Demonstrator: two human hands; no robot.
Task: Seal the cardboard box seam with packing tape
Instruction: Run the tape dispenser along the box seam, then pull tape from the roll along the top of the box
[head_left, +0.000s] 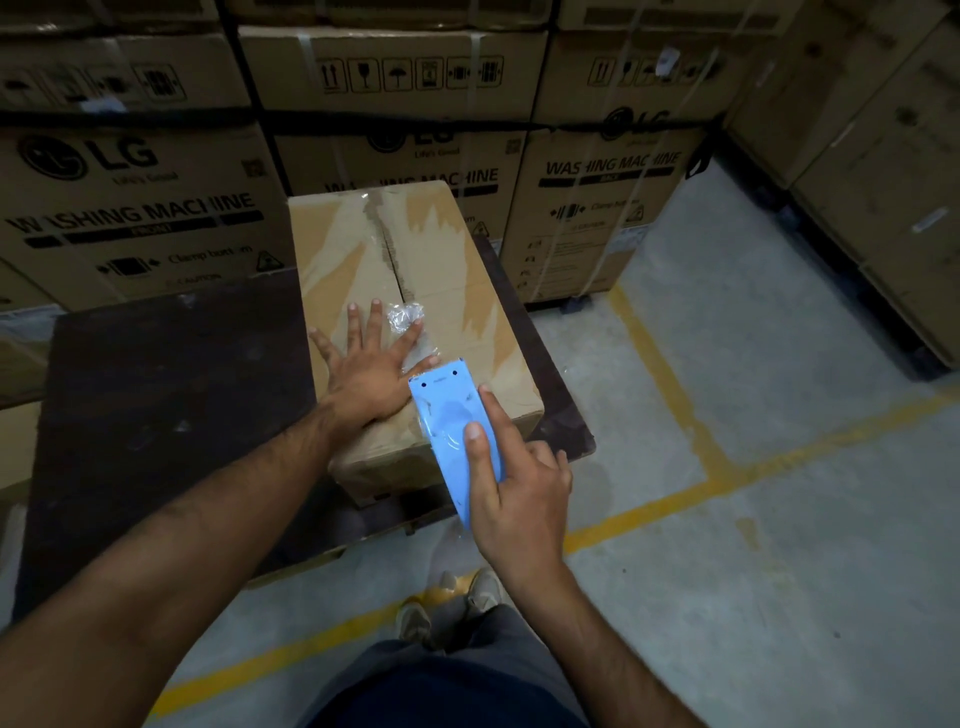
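A brown cardboard box stands on a dark platform, its top seam running away from me with old torn tape along it. My left hand lies flat on the box top with fingers spread, pressing clear tape beside a crumpled wad of tape near the seam. My right hand grips a light blue tape dispenser at the box's near edge, its front end touching the top next to my left thumb.
The dark platform extends left of the box. Stacked washing machine cartons form a wall behind, and more cartons stand at the right. Grey floor with yellow lines lies to the right. My feet are below.
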